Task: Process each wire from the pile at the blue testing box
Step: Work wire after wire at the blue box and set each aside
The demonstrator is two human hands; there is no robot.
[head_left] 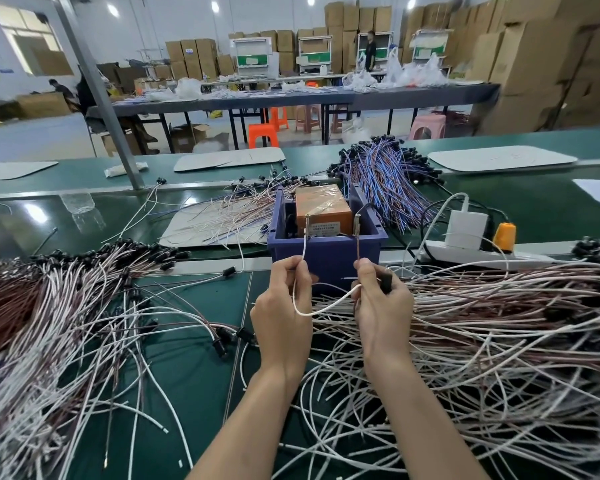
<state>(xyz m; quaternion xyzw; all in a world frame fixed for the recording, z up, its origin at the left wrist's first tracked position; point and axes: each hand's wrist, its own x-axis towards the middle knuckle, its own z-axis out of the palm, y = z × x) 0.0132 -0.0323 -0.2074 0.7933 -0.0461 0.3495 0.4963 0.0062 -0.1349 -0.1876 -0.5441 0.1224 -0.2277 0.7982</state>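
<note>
Holding one thin white-and-brown wire (326,305) up to the blue plastic testing box (326,258), the person has a test in hand. The left hand (284,306) pinches the white end in its grip, the right hand (381,306) the brown end. Progress is judged partial: tangled heaps of similar wires (499,323) lie on the green table (194,341) either side of the hands, and which are already tested cannot be told.

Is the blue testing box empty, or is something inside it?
Not empty. An orange unit wrapped in clear film sits inside the blue testing box, between its side walls.
</note>
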